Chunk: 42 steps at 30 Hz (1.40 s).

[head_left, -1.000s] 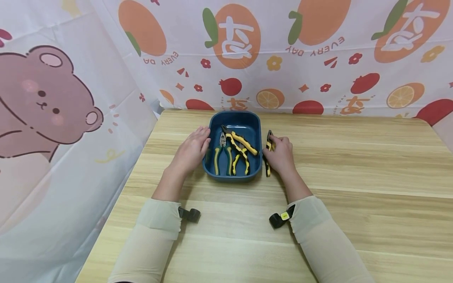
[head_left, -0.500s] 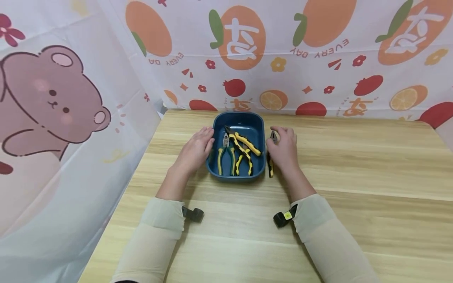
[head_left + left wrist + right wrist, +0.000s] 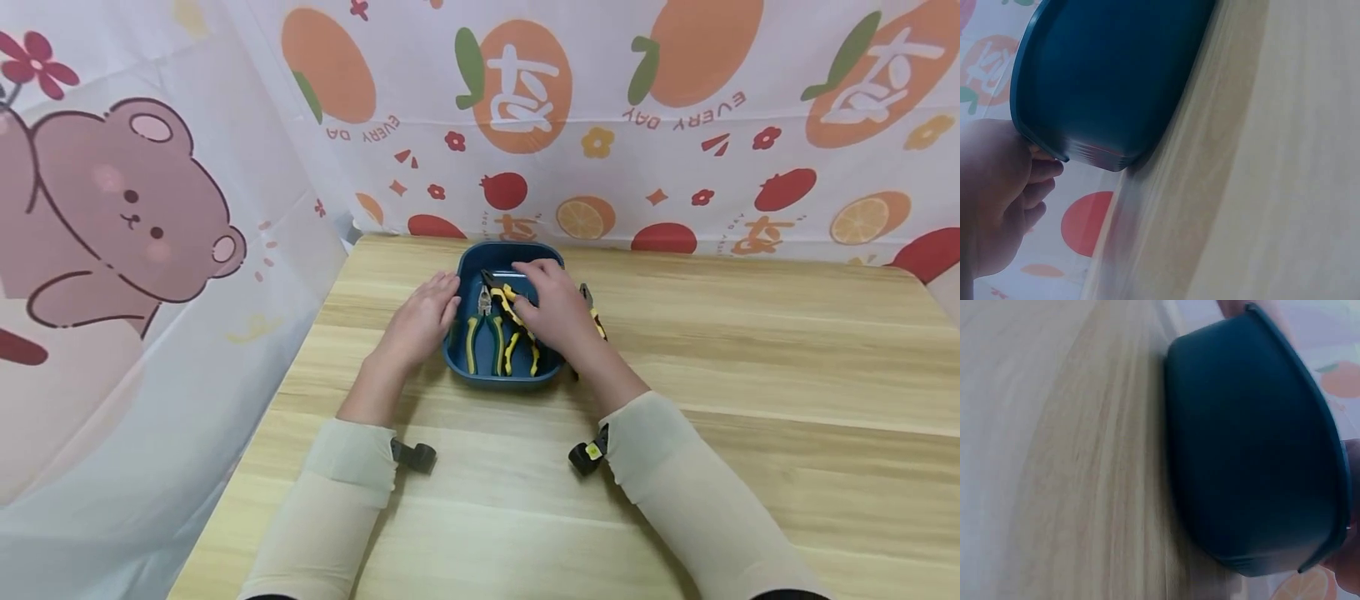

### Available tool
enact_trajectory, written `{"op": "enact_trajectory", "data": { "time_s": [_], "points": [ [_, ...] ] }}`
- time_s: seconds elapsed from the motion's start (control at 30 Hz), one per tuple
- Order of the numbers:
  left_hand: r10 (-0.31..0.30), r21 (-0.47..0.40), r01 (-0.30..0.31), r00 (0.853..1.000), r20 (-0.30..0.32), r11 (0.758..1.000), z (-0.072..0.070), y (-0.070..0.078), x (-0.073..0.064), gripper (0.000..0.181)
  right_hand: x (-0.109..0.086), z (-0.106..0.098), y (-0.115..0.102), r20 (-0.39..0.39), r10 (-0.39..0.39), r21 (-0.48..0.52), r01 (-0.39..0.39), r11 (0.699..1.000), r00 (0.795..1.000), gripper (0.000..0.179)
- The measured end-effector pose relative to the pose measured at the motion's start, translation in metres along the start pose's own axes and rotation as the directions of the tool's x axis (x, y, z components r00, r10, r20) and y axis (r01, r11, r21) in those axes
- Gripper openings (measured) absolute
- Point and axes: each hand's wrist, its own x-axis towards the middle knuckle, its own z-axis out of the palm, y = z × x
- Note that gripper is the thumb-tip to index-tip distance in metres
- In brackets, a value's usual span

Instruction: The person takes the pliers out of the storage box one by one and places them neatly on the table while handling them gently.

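Observation:
A blue plastic bin (image 3: 506, 381) stands on the table with pliers inside. My left hand (image 3: 423, 321) rests against its left rim, fingers extended; the left wrist view shows that hand (image 3: 997, 187) at the bin's edge. Over the bin's right side is my right hand (image 3: 558, 312), thumb and forefinger spread apart above the pliers. Green-and-yellow combination pliers (image 3: 497, 343) lie at the left inside. Beside them, yellow-and-black pliers (image 3: 501, 305) cross another yellow-and-black pair (image 3: 535, 358), both partly covered by my right hand. Outside, against the right wall, more yellow-and-black pliers (image 3: 587, 295) are mostly hidden behind the right hand.
The wooden table (image 3: 750, 375) spreads out to the right and toward me. A printed cloth (image 3: 630, 192) hangs along the back edge, and another cloth with a bear (image 3: 142, 217) hangs on the left.
My right hand has left the pliers outside the bin and moved left over its inside. The left hand keeps its place at the left rim. The head view has shifted slightly.

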Motion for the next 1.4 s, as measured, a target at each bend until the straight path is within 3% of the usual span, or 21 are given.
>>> {"op": "enact_trajectory", "data": {
  "time_s": [0.23,0.53,0.7,1.17,1.4],
  "points": [
    [-0.005,-0.005,0.005,1.0,0.003,1.0,0.001,0.002,-0.002,0.049,0.014,0.011,-0.004,0.194,0.024,-0.138,0.003,0.99,0.981,0.056],
    [0.003,-0.006,-0.003,1.0,-0.013,1.0,-0.001,0.003,-0.001,0.048,0.025,0.018,-0.007,0.365,0.093,-0.279,0.014,0.96,0.926,0.064],
    [-0.01,-0.003,0.01,1.0,0.001,1.0,-0.002,0.004,-0.001,0.049,0.028,0.02,-0.008,0.384,0.139,-0.299,-0.019,0.954,0.913,0.068],
    [-0.016,-0.002,0.016,1.0,-0.003,1.0,-0.002,0.003,-0.003,0.049,0.029,0.02,-0.01,0.335,0.153,-0.248,-0.07,0.966,0.93,0.073],
    [-0.02,0.009,0.02,1.0,0.006,1.0,-0.001,0.003,-0.002,0.049,0.03,0.018,-0.011,0.389,0.161,-0.209,-0.083,0.974,0.907,0.064]
  ]
}}
